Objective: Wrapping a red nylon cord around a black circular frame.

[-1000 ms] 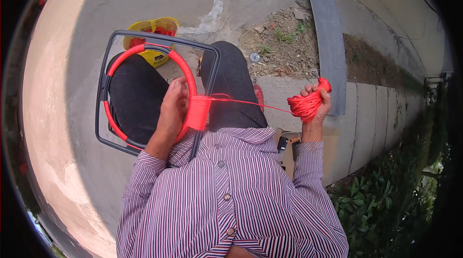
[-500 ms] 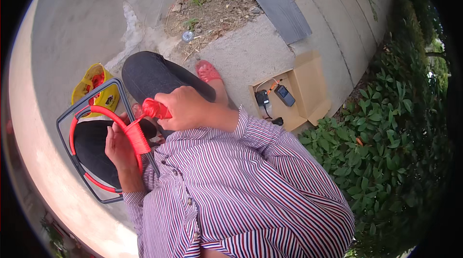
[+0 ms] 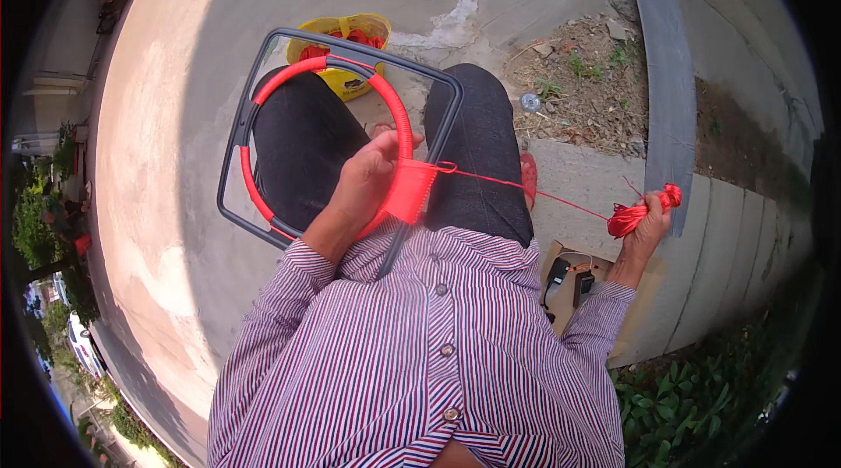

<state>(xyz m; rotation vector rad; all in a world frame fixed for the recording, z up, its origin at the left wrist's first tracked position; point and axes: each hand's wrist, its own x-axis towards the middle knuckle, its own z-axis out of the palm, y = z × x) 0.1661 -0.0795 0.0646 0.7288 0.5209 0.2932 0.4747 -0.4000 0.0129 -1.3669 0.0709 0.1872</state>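
A dark metal frame (image 3: 448, 122) with rounded corners lies across my lap, and inside it a ring (image 3: 396, 109) is partly wrapped in red cord. My left hand (image 3: 366, 175) is closed round the ring's near right side. Beside it, a dense red woven band (image 3: 410, 192) joins ring and frame. From a small loop at this band, a red cord (image 3: 536, 192) stretches tight to the right. Held out far to the right, my right hand (image 3: 650, 230) is closed on a bundle of red cord (image 3: 625, 221).
A yellow bucket (image 3: 372, 28) with red material inside stands beyond my knees. At my right, a cardboard box (image 3: 554, 251) holds dark electronic devices and cables. A grey strip (image 3: 667, 74) lies past the dirt patch (image 3: 574, 83), and leafy bushes (image 3: 670, 402) grow at lower right.
My right hand has swung from close beside the ring out to the far right, drawing the cord taut. The left hand stays on the ring. The view has turned left.
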